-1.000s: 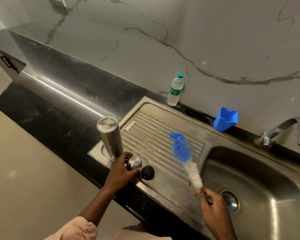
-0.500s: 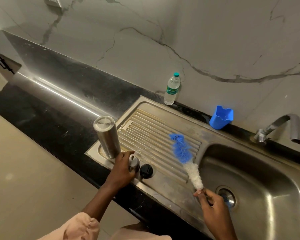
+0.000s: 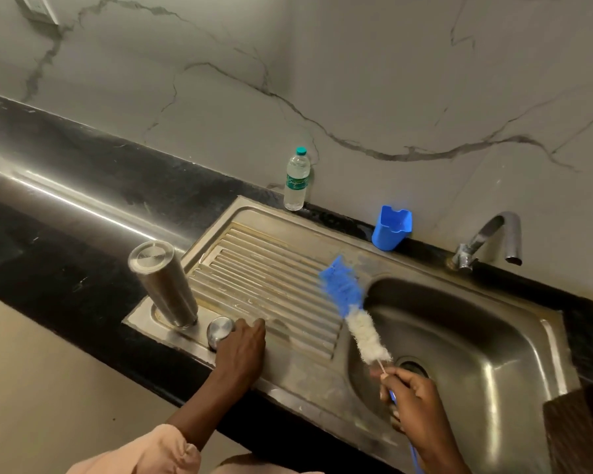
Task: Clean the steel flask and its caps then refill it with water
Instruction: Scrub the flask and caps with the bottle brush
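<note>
Flask point(image 3: 165, 285) stands upside down on the sink's draining board point(image 3: 271, 268), steel cap point(image 3: 221, 331) beside it. Smooth wet steel looks slippery; grip mid-body. Left hand point(image 3: 242, 350) covers something, perhaps the 2nd cap. Right hand point(image 3: 415, 405) grips the brush point(image 3: 353, 309).

We see a dim, greenish indoor scene. A bright glare streak crosses the glossy black stone countertop point(image 3: 83, 200) at left; the stainless steel sink basin point(image 3: 486, 354) shows softer highlights. Wide-angle distortion bends the frame edges; detail is slightly soft.
</note>
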